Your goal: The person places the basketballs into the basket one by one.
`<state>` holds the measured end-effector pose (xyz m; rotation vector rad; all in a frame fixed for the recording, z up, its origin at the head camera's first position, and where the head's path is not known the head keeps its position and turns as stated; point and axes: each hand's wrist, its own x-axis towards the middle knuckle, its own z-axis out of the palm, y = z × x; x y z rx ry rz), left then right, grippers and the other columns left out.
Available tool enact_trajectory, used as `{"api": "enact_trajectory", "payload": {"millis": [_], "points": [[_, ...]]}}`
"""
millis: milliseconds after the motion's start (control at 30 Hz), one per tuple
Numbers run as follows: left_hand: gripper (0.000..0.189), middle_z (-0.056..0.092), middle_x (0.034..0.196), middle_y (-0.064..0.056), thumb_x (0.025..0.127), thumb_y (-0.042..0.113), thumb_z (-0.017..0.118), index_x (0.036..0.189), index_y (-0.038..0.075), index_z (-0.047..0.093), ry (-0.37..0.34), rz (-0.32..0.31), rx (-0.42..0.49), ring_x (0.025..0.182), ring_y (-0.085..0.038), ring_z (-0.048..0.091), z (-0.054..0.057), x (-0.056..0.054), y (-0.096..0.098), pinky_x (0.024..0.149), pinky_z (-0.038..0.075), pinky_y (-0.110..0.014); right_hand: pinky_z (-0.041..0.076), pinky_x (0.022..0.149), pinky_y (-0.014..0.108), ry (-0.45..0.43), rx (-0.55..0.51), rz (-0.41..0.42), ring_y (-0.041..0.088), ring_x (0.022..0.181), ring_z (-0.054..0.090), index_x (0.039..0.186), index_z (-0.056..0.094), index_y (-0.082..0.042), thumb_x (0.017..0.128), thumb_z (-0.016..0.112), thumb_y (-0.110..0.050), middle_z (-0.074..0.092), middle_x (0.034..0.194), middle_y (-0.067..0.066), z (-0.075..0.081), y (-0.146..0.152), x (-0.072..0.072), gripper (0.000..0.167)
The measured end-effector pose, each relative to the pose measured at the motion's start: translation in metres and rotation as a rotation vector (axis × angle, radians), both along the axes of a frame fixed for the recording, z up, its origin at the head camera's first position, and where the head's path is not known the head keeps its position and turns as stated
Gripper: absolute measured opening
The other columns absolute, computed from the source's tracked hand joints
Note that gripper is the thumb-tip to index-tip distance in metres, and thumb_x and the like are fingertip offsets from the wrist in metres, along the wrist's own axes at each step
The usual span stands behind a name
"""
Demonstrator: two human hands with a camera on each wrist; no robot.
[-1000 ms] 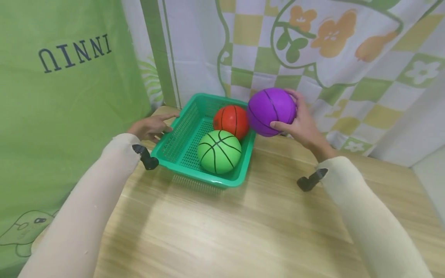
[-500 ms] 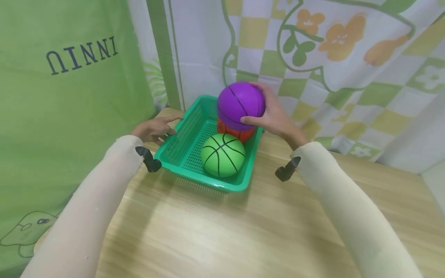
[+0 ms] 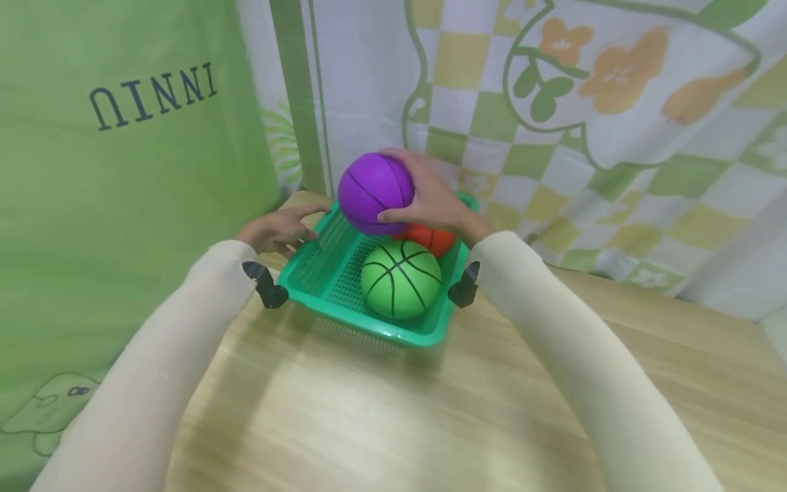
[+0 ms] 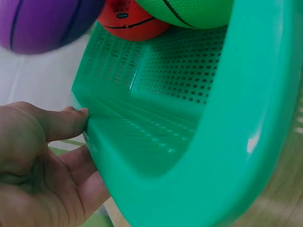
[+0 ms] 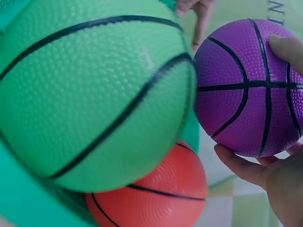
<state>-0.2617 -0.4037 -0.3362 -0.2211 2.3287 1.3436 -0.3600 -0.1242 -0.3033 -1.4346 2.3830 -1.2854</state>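
My right hand (image 3: 427, 195) grips a purple ball (image 3: 367, 191) with black basketball lines, fingers over its far side and thumb on the near side. It is above the far left part of a green plastic basket (image 3: 350, 316). Inside the basket lie a light green ball (image 3: 399, 280) and, behind it, a red ball (image 3: 435, 239), partly hidden by my right hand and the purple ball. My left hand (image 3: 279, 227) is at the basket's left side; in the left wrist view its thumb (image 4: 71, 124) touches the rim and the other fingers extend behind the outer wall.
The basket stands on a light wooden table (image 3: 369, 410). A green cloth (image 3: 154, 150) with dark letters hangs at the left. Behind the table is a patterned curtain (image 3: 492, 109) with checks and orange flowers. Each sleeve carries a small black camera mount (image 3: 267, 285).
My right hand has carried the purple ball left, from beside the basket's right rim, past the red ball, to over its left part. The left hand has stayed at the left rim.
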Motion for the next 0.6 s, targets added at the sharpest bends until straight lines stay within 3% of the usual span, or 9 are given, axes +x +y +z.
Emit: {"api": "enact_trajectory", "payload": {"millis": [200,433,600], "points": [[0.068,0.027,0.151,-0.029,0.104,-0.001,0.043,0.161,0.026,0.017,0.005,0.021,-0.013,0.120,-0.046,0.052,-0.002,-0.002,0.002,0.065,0.051,-0.030,0.051,0.095,0.043,0.009,0.053,0.062,0.029,0.127,0.046,0.150,0.035,-0.019,0.072,0.091,-0.022,0.032,0.146,0.013,-0.012,-0.021,-0.003,0.096],[0.065,0.036,0.145,-0.026,0.105,0.002,0.046,0.159,0.027,0.021,-0.008,0.058,-0.010,0.116,-0.041,0.055,-0.005,-0.002,0.002,0.067,0.052,-0.033,0.050,0.094,0.048,0.019,0.180,0.077,0.035,0.120,0.049,0.150,0.041,-0.024,0.074,0.088,-0.022,0.022,0.148,0.018,-0.023,-0.031,-0.003,0.090],[0.067,0.041,0.137,-0.025,0.104,0.001,0.046,0.160,0.025,0.018,-0.011,0.077,0.012,0.108,-0.036,0.057,-0.004,-0.002,-0.001,0.065,0.053,-0.031,0.048,0.096,0.050,0.096,0.232,0.046,0.038,0.122,0.046,0.149,0.045,-0.027,0.074,0.089,-0.023,0.022,0.146,0.019,-0.024,-0.038,-0.005,0.087]]}}
